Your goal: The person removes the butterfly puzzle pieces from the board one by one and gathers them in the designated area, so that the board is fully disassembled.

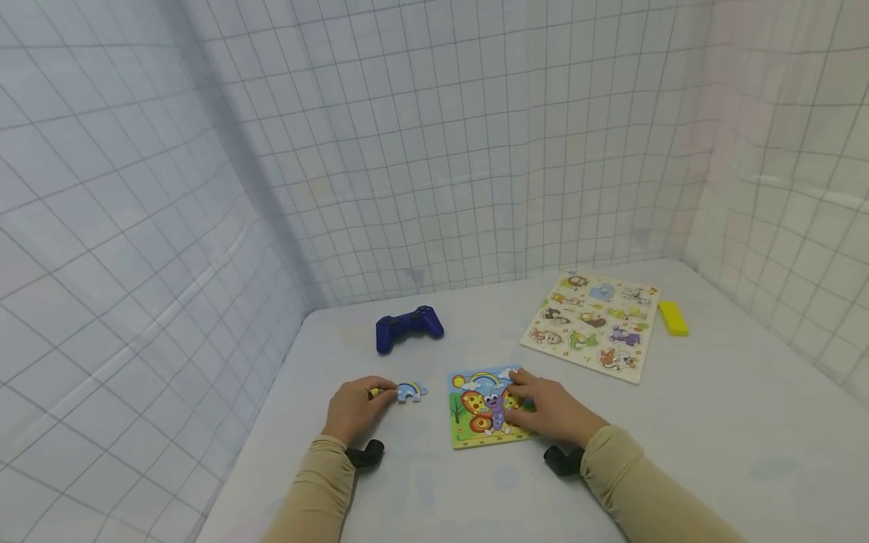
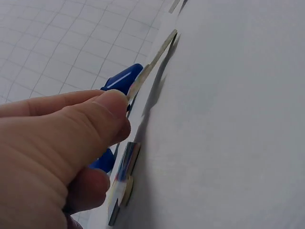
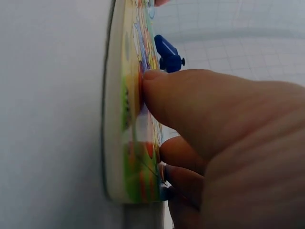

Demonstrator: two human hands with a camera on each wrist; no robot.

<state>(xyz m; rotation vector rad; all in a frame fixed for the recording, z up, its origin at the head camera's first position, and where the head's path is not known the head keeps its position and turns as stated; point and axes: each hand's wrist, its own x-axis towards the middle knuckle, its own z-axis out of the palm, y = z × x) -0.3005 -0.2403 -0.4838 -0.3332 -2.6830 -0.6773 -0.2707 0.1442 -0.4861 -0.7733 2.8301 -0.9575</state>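
My left hand [image 1: 358, 406] pinches a small jigsaw piece [image 1: 409, 391] with a rainbow on blue. In the left wrist view the thumb and a finger hold this thin piece [image 2: 155, 62] edge-on, its shadow close beside it on the table. A second colourful piece [image 2: 126, 164] shows near the lower fingers there. My right hand [image 1: 553, 407] rests on the right side of a butterfly picture puzzle [image 1: 471, 430], hiding part of it. In the right wrist view the thumb and fingertips touch the printed face of the puzzle [image 3: 138, 183], apart from each other.
A blue game controller [image 1: 409, 327] lies behind the left hand. At the back right is a flat animal puzzle board [image 1: 584, 320], with a yellow block [image 1: 674, 318] beside it. Grid-patterned white cloth walls [image 1: 434, 151] enclose the back and sides of the white table [image 1: 475, 498].
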